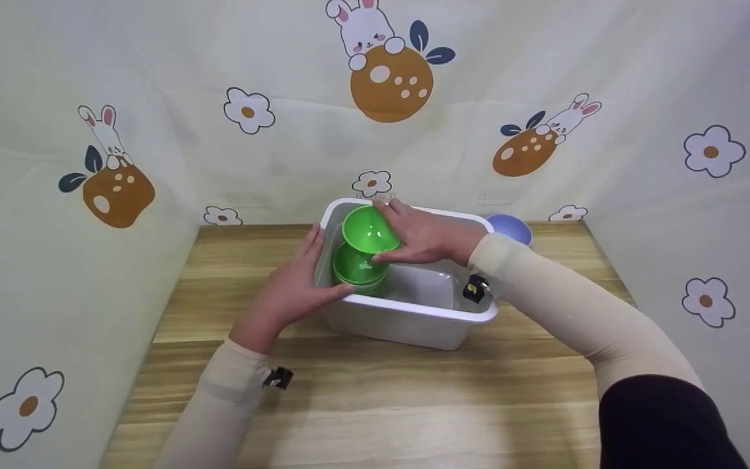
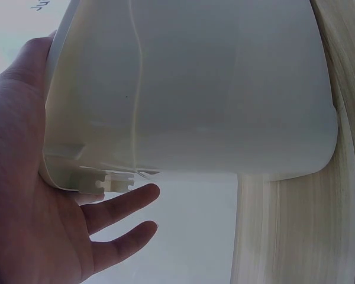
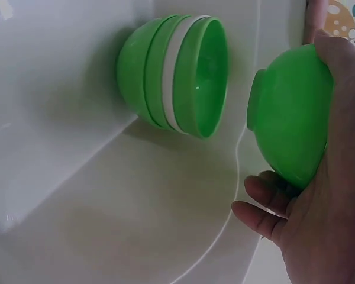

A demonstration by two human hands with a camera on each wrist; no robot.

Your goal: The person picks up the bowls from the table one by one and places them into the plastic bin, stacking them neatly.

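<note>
My right hand (image 1: 424,233) grips a green bowl (image 1: 368,228) by its side, fingers at the far rim and thumb at the near side. Below it, inside the white bin (image 1: 414,312), stands a stack of nested bowls (image 3: 171,77), green ones with one white rim among them. The right wrist view shows a gap between the held bowl (image 3: 293,112) and the stack. On the bin's left end lies my left hand (image 1: 297,280), its thumb along the near rim and fingers at the left corner. In the left wrist view two fingers (image 2: 127,210) stretch out beyond the bin's wall.
A blue-purple bowl (image 1: 510,229) stands on the wooden table (image 1: 375,404) behind the bin's right end, partly hidden by the right forearm. Patterned cloth walls (image 1: 297,156) with bunnies and flowers enclose the table at the back and both sides.
</note>
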